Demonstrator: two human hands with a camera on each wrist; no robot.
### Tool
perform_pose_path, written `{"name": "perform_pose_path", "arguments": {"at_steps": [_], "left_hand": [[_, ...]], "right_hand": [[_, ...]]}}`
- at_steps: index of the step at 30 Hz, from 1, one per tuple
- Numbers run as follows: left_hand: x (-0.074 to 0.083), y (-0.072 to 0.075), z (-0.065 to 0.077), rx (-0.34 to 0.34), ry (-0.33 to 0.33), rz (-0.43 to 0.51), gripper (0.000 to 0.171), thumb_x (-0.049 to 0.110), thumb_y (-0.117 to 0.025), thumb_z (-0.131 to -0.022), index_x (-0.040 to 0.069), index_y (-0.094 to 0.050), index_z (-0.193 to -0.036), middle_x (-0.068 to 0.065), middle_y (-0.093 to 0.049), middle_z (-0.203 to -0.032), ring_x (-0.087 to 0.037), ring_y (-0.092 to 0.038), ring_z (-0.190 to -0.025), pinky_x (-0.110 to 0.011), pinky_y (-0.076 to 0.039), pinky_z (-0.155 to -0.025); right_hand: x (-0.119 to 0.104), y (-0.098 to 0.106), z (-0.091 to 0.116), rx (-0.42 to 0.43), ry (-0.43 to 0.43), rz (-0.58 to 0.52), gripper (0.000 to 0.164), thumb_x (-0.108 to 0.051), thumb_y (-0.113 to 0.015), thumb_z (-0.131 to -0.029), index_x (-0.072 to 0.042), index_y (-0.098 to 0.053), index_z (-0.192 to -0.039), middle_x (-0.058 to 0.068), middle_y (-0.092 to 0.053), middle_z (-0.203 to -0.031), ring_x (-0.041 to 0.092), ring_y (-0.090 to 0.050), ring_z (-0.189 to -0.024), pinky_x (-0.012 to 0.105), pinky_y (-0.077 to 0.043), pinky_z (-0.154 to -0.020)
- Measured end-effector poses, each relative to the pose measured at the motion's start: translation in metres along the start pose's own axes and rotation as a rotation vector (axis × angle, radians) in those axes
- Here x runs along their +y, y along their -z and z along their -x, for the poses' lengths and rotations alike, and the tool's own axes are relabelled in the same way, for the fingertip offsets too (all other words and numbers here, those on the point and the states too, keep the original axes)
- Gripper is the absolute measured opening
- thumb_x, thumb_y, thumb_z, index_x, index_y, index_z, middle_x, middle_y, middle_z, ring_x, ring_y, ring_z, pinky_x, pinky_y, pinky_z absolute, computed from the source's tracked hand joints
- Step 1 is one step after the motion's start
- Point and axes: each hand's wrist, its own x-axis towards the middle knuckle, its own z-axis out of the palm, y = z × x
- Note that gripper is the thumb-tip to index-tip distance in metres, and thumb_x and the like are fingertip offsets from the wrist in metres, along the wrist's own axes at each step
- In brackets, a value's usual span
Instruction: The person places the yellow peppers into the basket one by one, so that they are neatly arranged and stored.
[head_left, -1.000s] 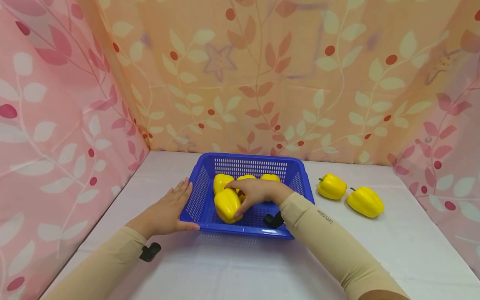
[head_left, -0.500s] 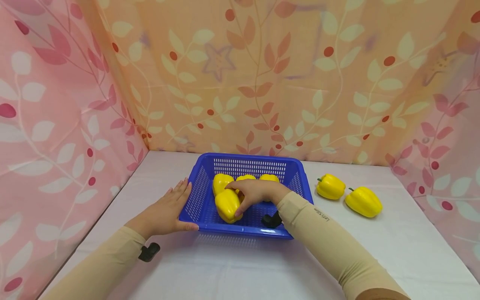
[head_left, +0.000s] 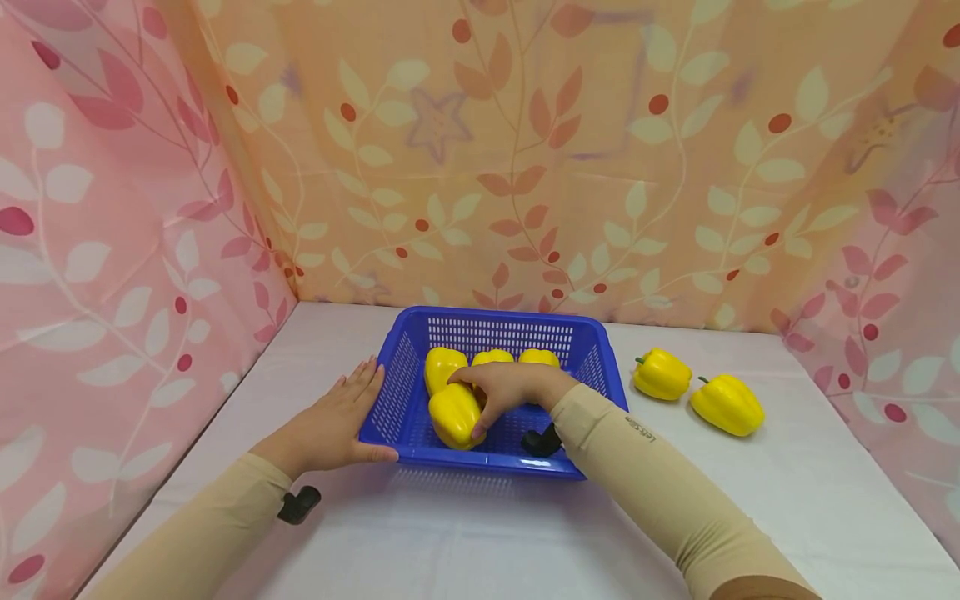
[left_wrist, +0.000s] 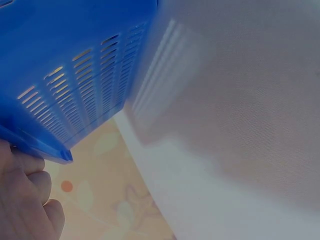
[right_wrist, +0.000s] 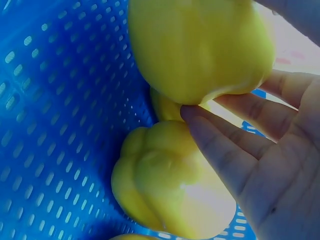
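Observation:
In the head view a blue plastic basket stands mid-table with several yellow bell peppers in it. My right hand reaches inside and holds one yellow bell pepper near the front left, thumb on its near side and fingers on its far side. The right wrist view shows that bell pepper between thumb and fingers, with another bell pepper below it. My left hand lies against the basket's left side with fingers straight, its thumb at the front left corner. Right-hand fingers partly hide the back peppers.
Two more yellow bell peppers, one nearer the back and one farther right, lie on the white tablecloth right of the basket. Floral cloth hangs behind and at both sides.
The held bell pepper and my right hand have shifted very slightly toward the basket's front. My left hand and the basket stay in place.

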Motion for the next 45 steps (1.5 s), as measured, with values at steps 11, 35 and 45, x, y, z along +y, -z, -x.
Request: {"name": "perform_pose_path", "arguments": {"at_steps": [11, 35, 45], "left_hand": [[0.0, -0.001, 0.0, 0.0, 0.009, -0.008, 0.121, 0.081, -0.049, -0.065, 0.001, -0.006, -0.146, -0.017, -0.001, -0.152, -0.033, -0.003, -0.139, -0.052, -0.013, -0.109], [-0.001, -0.002, 0.0, -0.001, 0.008, -0.021, 0.123, 0.084, -0.043, -0.064, 0.002, -0.003, -0.146, -0.016, 0.0, -0.153, -0.031, -0.002, -0.14, -0.052, -0.013, -0.109], [0.001, -0.001, 0.0, -0.002, 0.014, -0.011, 0.121, 0.079, -0.05, -0.065, 0.001, -0.004, -0.146, -0.017, -0.001, -0.152, -0.032, -0.003, -0.139, -0.052, -0.013, -0.109]], "right_hand": [[-0.003, 0.0, -0.005, -0.022, 0.025, 0.023, 0.077, -0.041, -0.08, -0.066, -0.023, -0.043, -0.131, -0.01, -0.053, -0.111, 0.02, -0.049, -0.107, 0.033, -0.041, -0.092], [0.003, -0.003, -0.014, -0.042, -0.049, 0.079, 0.073, -0.045, -0.078, -0.067, -0.018, -0.046, -0.126, -0.008, -0.053, -0.105, 0.011, -0.048, -0.096, 0.028, -0.041, -0.092], [0.002, -0.003, -0.012, -0.086, -0.106, 0.043, 0.081, -0.044, -0.079, -0.064, -0.024, -0.042, -0.134, -0.009, -0.051, -0.118, 0.017, -0.045, -0.109, 0.037, -0.037, -0.098]]}}
